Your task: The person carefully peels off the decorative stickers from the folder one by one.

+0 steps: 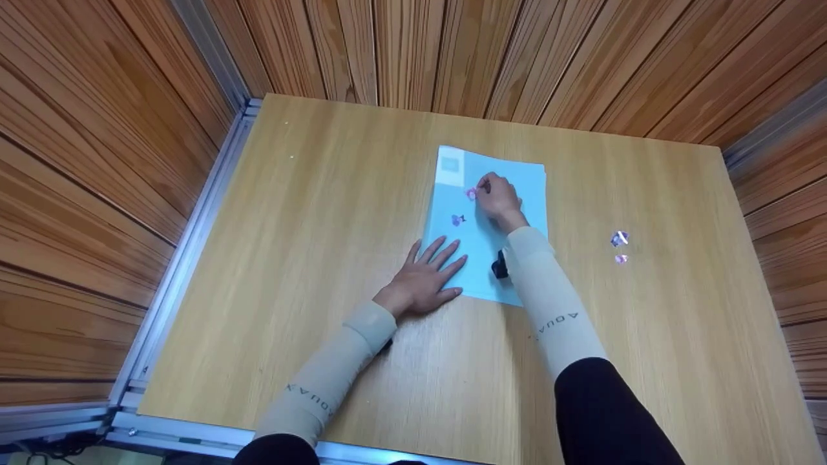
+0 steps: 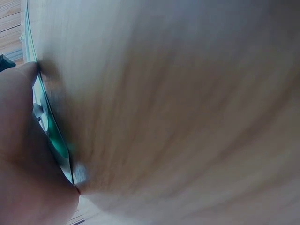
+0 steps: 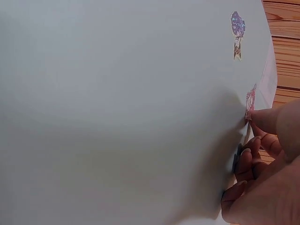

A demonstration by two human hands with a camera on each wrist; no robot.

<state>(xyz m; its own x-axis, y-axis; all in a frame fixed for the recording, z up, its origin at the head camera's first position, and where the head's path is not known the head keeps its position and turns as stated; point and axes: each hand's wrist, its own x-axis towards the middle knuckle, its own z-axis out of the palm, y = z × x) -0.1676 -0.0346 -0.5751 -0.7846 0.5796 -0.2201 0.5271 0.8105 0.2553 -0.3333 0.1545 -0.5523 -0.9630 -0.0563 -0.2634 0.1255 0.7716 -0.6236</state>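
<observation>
A light-blue folder or sheet (image 1: 481, 278) lies on the table with a pale label in its top left corner. My left hand (image 1: 423, 282) rests spread on its lower left part, fingers straight. Higher up, my right hand (image 1: 501, 199) pinches the end of a pink sticker (image 3: 251, 99) between thumb and forefinger, at the blue surface. Whether the pink sticker is fully stuck there I cannot tell. A purple sticker (image 1: 458, 220) lies on the blue surface below it. In the left wrist view, part of the left hand (image 2: 28, 140) shows against the folder's edge.
On the table (image 1: 310, 258) to the right lie a shiny purple piece (image 1: 619, 239) and a smaller pink piece (image 1: 621, 259). Wood-panelled walls (image 1: 413, 58) stand behind and at both sides. A metal frame (image 1: 194, 258) runs along the left edge.
</observation>
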